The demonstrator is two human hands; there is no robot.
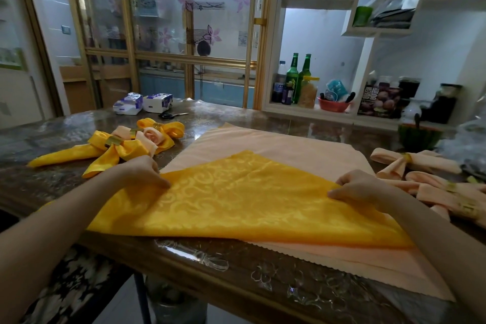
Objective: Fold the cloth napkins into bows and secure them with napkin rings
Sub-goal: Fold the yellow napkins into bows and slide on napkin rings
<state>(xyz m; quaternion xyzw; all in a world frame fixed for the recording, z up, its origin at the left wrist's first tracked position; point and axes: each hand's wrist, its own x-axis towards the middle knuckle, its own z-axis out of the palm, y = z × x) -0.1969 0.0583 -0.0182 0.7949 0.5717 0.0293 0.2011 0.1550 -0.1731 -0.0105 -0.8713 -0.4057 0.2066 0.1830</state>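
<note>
Yellow napkin [249, 200]: folded to a triangle, lying flat on a peach napkin [289, 144] near the front edge of the table [236, 265]. Left hand [142, 169] and right hand [360, 187]: fingers curled, apparently pinching its left and right corners. Ringed yellow bows [115, 147] lie at left, peach bows [410, 163] at right.

Your yellow napkin [244, 200] shows a tone-on-tone scroll pattern, over a plain peach cloth [289, 144]. Left of centre, your finished bows [126, 146] mix yellow and peach with gold rings [113, 141]; the right-hand bows [426, 166] are peach. The table [236, 265] is mottled brown.
</note>
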